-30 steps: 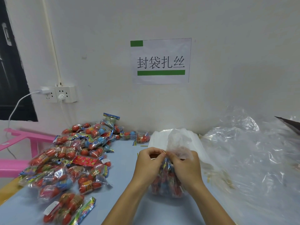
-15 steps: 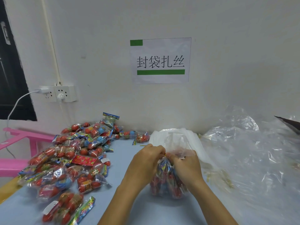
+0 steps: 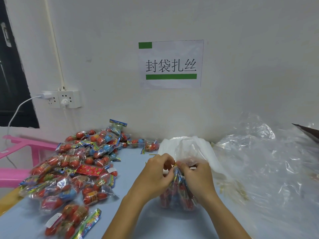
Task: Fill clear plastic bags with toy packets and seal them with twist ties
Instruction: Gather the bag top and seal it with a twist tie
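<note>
Two hands meet at the neck of the clear plastic bag (image 3: 179, 194) in front of me on the pale blue table (image 3: 131, 219). My left hand (image 3: 155, 175) curls its fingers around the gathered neck from the left, and my right hand (image 3: 196, 176) closes on it from the right, fingertips of both pinching at the same spot, where a small gold twist tie (image 3: 175, 164) shows between them. The bag stands upright on the table, its lower part packed with red and blue toy packets (image 3: 174, 199), while its loose top (image 3: 188, 152) flares up and away above my fingers. To my left, a big heap of loose toy packets (image 3: 74, 169) spreads across the table toward the wall. Behind the bag lies a white stack of flat empty bags (image 3: 203, 149), and crumpled clear plastic sheeting (image 3: 269, 166) covers the right side of the table. A scatter of gold ties (image 3: 231, 188) lies under that plastic near my right wrist. On the wall hang a paper sign (image 3: 170, 64) with green bars and a white power strip (image 3: 62, 99) with plugs in it. A pink frame (image 3: 19, 152) stands beyond the table's left edge.
</note>
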